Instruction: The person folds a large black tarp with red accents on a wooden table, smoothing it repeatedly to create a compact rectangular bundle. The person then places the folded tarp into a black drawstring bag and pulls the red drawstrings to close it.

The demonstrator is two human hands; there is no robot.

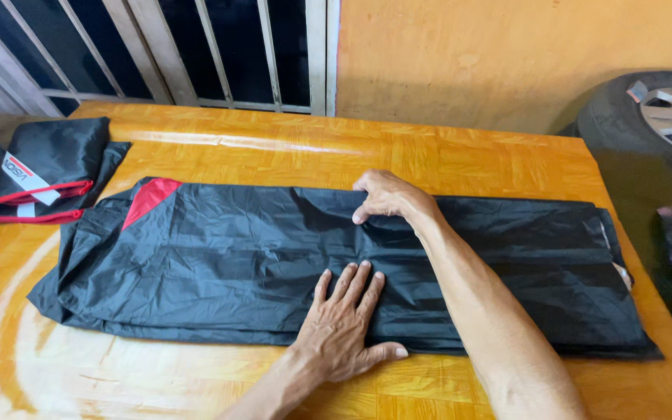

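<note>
I see a black rain garment folded into a long flat strip, lying across the middle of the wooden table, running left to right. It has a red patch near its upper left corner. Left hand is flat on the near edge of the strip, fingers spread and pressing down, thumb out on the bare wood; it grips nothing. Right hand is at the far edge, fingers curled onto the fabric; I can't tell whether it pinches a fold or just presses. The right forearm crosses the strip diagonally and covers part of its right half. Surroundings: a second folded black garment with red trim sits at the table's far left, just beside the strip's left end, apparently not touching it. A car tyre with a silver wheel stands off the right end of the table, against the orange wall. Behind the table's far left is a window with pale bars. The strip's right end comes near the table edge.
</note>
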